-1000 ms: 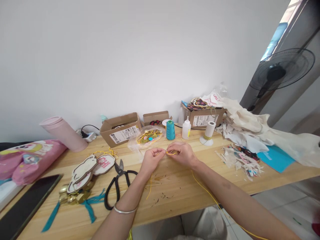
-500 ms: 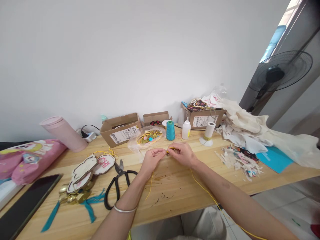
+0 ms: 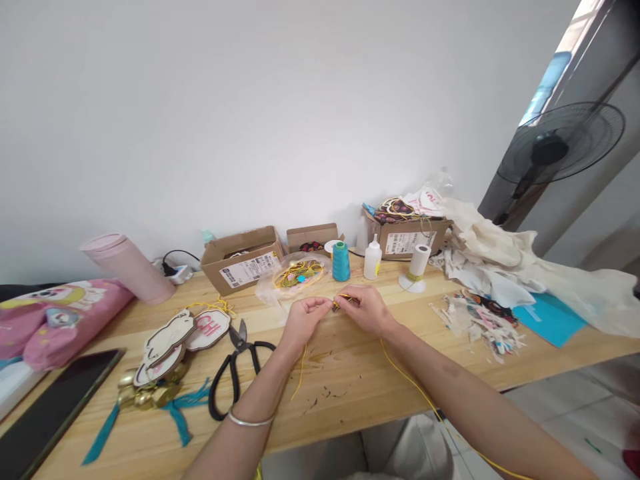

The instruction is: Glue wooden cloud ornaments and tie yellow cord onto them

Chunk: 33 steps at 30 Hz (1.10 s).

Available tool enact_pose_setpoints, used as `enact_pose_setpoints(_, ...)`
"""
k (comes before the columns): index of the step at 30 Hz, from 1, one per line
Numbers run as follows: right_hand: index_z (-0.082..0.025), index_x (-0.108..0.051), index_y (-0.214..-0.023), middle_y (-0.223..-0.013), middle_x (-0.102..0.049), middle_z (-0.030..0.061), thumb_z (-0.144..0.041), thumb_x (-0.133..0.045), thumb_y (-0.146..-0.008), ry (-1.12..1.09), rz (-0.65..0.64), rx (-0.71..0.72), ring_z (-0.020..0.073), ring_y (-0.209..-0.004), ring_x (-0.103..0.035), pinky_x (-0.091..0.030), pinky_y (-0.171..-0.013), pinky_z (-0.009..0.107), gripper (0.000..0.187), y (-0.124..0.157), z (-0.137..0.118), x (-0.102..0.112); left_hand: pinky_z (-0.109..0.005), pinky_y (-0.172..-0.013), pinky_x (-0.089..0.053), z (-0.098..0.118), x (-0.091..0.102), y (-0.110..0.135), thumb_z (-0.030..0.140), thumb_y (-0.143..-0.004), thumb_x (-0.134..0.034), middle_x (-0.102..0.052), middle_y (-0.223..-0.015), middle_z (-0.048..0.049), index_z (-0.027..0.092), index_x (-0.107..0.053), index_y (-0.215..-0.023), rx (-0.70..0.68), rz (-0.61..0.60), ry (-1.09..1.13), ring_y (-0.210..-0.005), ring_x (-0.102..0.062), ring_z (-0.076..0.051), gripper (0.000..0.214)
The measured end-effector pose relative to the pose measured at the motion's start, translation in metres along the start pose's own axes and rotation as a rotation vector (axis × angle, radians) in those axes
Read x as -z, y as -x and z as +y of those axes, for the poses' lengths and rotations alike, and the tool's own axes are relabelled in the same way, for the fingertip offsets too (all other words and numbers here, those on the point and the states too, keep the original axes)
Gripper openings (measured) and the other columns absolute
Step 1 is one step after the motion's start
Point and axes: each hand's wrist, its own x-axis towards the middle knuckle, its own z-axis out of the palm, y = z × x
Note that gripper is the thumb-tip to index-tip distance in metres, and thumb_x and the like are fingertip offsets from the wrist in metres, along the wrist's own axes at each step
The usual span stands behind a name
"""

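Note:
My left hand (image 3: 306,319) and my right hand (image 3: 367,308) meet over the middle of the wooden table, fingertips pinched close together. Both are closed on a yellow cord (image 3: 411,381). One cord end hangs below my left hand, while a long stretch runs from under my right wrist along the forearm and off the table edge. A small dark piece sits with the cord between the fingertips, mostly hidden by them. Black-handled scissors (image 3: 234,373) lie beside my left forearm, blades slightly apart.
Behind my hands stand a teal thread spool (image 3: 341,262), a white squeeze bottle (image 3: 373,259) and a white spool (image 3: 419,261). Cardboard boxes (image 3: 243,260) line the wall. Plaques with brass bells (image 3: 150,393) and a phone (image 3: 55,407) lie left; fabric scraps (image 3: 483,323) lie right.

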Motion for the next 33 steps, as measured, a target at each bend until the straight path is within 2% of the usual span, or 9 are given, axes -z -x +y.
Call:
enact_pose_setpoints(8,-0.016,-0.066,-0.069,-0.066,-0.065,0.0021,-0.026,-0.047,-0.079,-0.050,0.068,-0.011,0.0110,-0.059,-0.055,-0.037,-0.054,0.019,0.023,0.0004,0.0033,-0.0047,-0.018,-0.044,-0.035,-0.0034,0.0018,-0.0027,0.038,-0.058,-0.069,-0.065,-0.057,-0.0004,0.014,-0.067,-0.070,-0.071,0.020,-0.049,-0.046,-0.050,-0.008,0.027)
enact_pose_setpoints(14,-0.017,-0.066,-0.071,-0.068,-0.067,0.0021,-0.025,-0.050,-0.077,-0.138,0.088,-0.024,0.0120,-0.061,-0.057,-0.040,-0.055,0.021,0.019,0.0005,0.0026,-0.0040,-0.017,-0.037,-0.026,-0.0043,0.0026,-0.0041,0.037,-0.056,-0.070,-0.054,-0.041,0.0039,0.012,-0.067,-0.077,-0.116,0.030,-0.114,-0.034,-0.037,-0.005,0.032)
enact_pose_setpoints(17,-0.017,-0.066,-0.073,-0.069,-0.067,0.0026,-0.025,-0.050,-0.077,-0.166,0.096,-0.011,0.0126,-0.062,-0.058,-0.042,-0.057,0.021,0.018,0.0006,0.0021,-0.0042,-0.017,-0.038,-0.029,-0.0050,0.0028,-0.0054,0.036,-0.056,-0.069,-0.058,-0.047,0.0013,0.012,-0.067,-0.074,-0.162,0.036,-0.133,-0.039,-0.043,-0.006,0.029)
enact_pose_setpoints(21,-0.017,-0.066,-0.071,-0.070,-0.067,0.0031,-0.025,-0.050,-0.077,-0.158,0.109,0.024,0.0126,-0.063,-0.058,-0.042,-0.059,0.022,0.019,0.0010,0.0004,-0.0040,-0.017,-0.037,-0.030,-0.0035,0.0018,-0.0052,0.034,-0.057,-0.069,-0.059,-0.046,0.0012,0.013,-0.068,-0.072,-0.157,0.042,-0.153,-0.037,-0.042,-0.006,0.027)
enact_pose_setpoints(27,-0.017,-0.066,-0.069,-0.070,-0.065,0.0033,-0.025,-0.049,-0.078,-0.136,0.129,0.031,0.0127,-0.065,-0.057,-0.042,-0.060,0.022,0.021,0.0013,0.0002,-0.0047,-0.020,-0.049,-0.043,0.0010,0.0004,-0.0022,0.031,-0.053,-0.071,-0.067,-0.062,-0.0035,0.013,-0.069,-0.067,-0.173,0.047,-0.107,-0.054,-0.056,-0.012,0.023)
enact_pose_setpoints(33,-0.016,-0.067,-0.071,-0.069,-0.066,0.0034,-0.027,-0.050,-0.077,-0.158,0.140,0.013,0.0122,-0.062,-0.057,-0.042,-0.056,0.021,0.021,0.0002,0.0032,-0.0048,-0.018,-0.037,-0.034,-0.0008,0.0018,-0.0012,0.034,-0.057,-0.068,-0.061,-0.048,0.0004,0.013,-0.068,-0.074,-0.130,0.044,-0.113,-0.038,-0.046,-0.008,0.027)
